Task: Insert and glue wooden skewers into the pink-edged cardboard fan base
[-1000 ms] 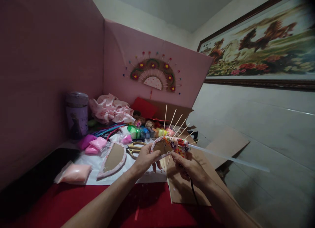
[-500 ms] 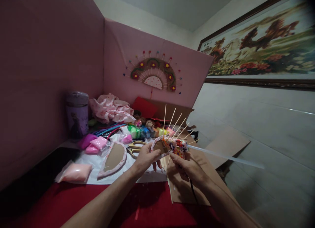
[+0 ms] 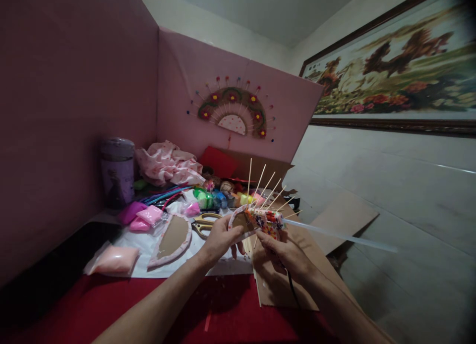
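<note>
My left hand (image 3: 221, 239) is closed on the edge of a half-round cardboard piece (image 3: 240, 222) rimmed with pale fabric. Thin wooden sticks (image 3: 262, 181) fan up and to the right behind it. In my right hand (image 3: 284, 250) is a flower-patterned hot glue gun (image 3: 270, 221), its tip against or very near the cardboard. A long translucent glue stick (image 3: 342, 235) juts from the gun's back, and its dark cord hangs below. To the left, a second fabric-rimmed half-round (image 3: 173, 241) lies on white paper.
Gold-handled scissors (image 3: 203, 225) lie left of my hands. Pink clay packets (image 3: 116, 259), colored clay bags (image 3: 204, 199), crumpled pink cloth (image 3: 167, 163) and a purple tumbler (image 3: 117, 173) stand around. A cardboard sheet (image 3: 275, 284) lies under my right hand. A decorated fan (image 3: 232, 111) hangs on the pink panel.
Almost nothing differs. The free end of the glue stick has shifted very slightly; both hands keep their hold and place.
</note>
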A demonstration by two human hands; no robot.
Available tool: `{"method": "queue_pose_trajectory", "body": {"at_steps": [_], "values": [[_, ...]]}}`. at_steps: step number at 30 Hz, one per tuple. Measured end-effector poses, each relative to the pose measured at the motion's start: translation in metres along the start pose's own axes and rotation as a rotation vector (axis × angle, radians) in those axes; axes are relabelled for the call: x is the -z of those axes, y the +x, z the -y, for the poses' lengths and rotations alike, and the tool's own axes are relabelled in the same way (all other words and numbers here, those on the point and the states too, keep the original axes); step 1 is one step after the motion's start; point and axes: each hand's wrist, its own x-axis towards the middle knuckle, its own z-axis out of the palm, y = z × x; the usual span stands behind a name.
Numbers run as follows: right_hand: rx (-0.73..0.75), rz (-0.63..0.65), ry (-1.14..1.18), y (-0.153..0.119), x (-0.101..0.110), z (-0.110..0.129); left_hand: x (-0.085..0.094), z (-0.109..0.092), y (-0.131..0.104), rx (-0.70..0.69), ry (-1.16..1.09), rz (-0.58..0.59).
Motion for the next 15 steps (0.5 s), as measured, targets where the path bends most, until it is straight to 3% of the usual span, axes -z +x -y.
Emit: {"method": "queue_pose_trajectory", "body": {"at_steps": [15], "values": [[-0.008, 0.014, 0.031, -0.0046, -0.0022, 0.0051, -0.0012, -0.0021, -0.0010, -0.002, -0.009, -0.005]]}}
